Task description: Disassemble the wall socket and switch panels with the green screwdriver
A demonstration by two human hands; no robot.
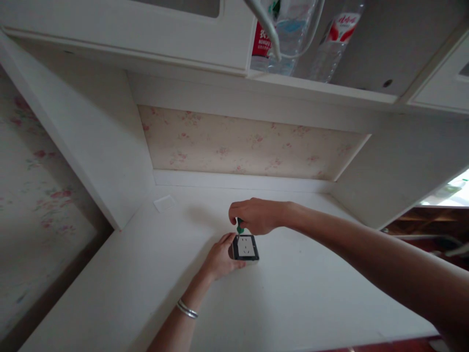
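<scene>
On the white desk top sits a wall socket point(246, 247) with a pale face, several slots and a dark frame. My left hand point(221, 258) grips it from the left side, fingers at its far edge and thumb at the near edge. Above it, my right hand point(258, 216) is closed around the green handle of a screwdriver point(240, 227). The screwdriver points down at the socket's far left part. Whether its tip sits in a screw is too small to tell.
A white square frame point(164, 203) lies at the back left of the desk point(300, 278). Overhead, an open cabinet shelf point(351, 93) holds plastic bottles point(343, 29). White side panels point(88, 122) stand left and right.
</scene>
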